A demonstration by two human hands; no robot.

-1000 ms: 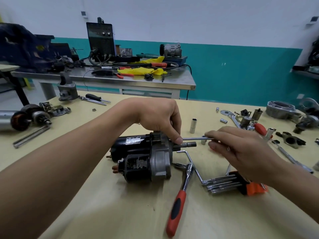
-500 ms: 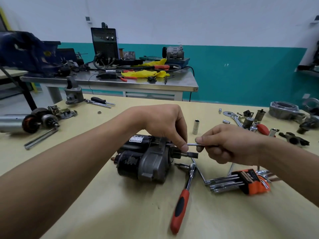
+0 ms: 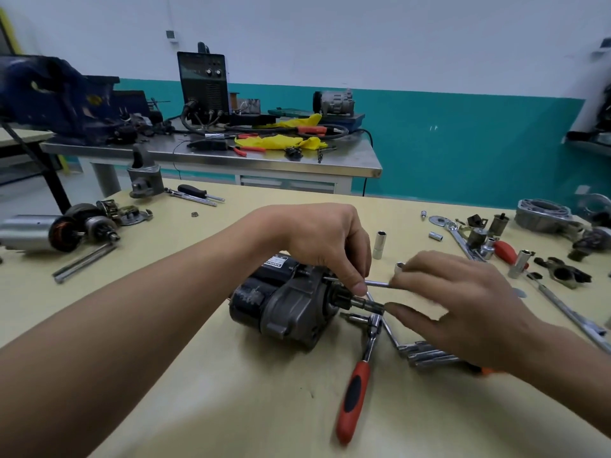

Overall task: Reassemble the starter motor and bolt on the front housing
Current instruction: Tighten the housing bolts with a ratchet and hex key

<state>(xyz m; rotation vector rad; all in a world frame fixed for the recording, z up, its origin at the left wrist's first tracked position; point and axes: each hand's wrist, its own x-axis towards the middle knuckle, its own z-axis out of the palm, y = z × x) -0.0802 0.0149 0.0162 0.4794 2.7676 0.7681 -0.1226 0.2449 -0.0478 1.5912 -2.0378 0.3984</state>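
Note:
The starter motor (image 3: 284,305) lies on its side on the yellow table (image 3: 231,408), with its grey front housing (image 3: 297,309) and pinion shaft (image 3: 363,305) pointing right. My left hand (image 3: 327,242) curls over the top of the housing and pinches a long thin bolt (image 3: 377,283) where it enters the housing. My right hand (image 3: 463,305) is blurred with its fingers spread. Its fingertips are at the bolt's free end and its thumb is near the shaft tip. A red-handled ratchet (image 3: 355,391) lies just in front of the motor.
A hex key set (image 3: 426,355) lies partly under my right hand. Loose sockets (image 3: 380,244), wrenches (image 3: 459,238) and cast parts (image 3: 545,219) crowd the right side. An armature (image 3: 62,233), another housing (image 3: 143,181) and a screwdriver (image 3: 195,192) lie at the left. A steel bench (image 3: 211,157) stands behind.
My right hand has gone from a pinch on the bolt's end to spread fingers. The motor now lies angled more toward me. My left hand has stayed on the housing and bolt.

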